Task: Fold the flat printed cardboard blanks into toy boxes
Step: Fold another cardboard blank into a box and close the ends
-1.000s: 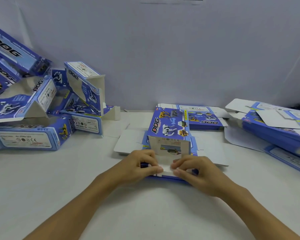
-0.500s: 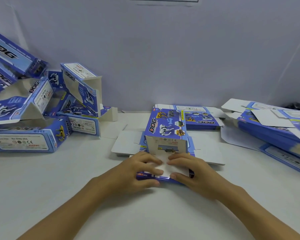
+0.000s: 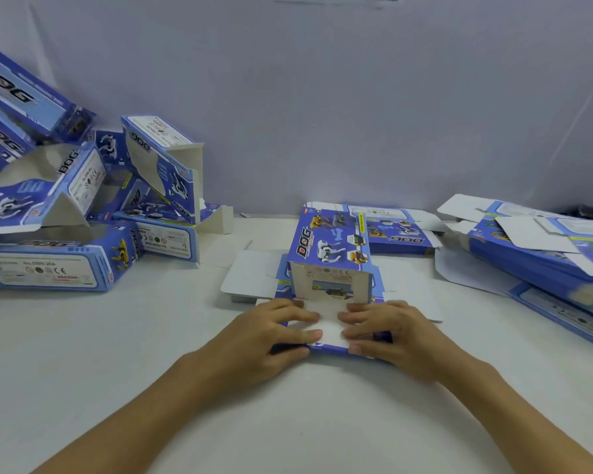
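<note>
white table (image 3: 83, 354), boxes (image 3: 48, 268), blanks (image 3: 545, 254) (printed blue)

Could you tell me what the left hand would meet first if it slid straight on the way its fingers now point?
Most likely the right hand: the left hand points across the white flap toward its fingertips.

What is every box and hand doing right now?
half-folded box: partly folded, side flaps spread flat.
left hand: fingers flat, pressing the white flap.
right hand: fingers flat, pressing it too.
folded boxes: piled up, ends open.
flat blanks: stacked, unfolded.
</note>
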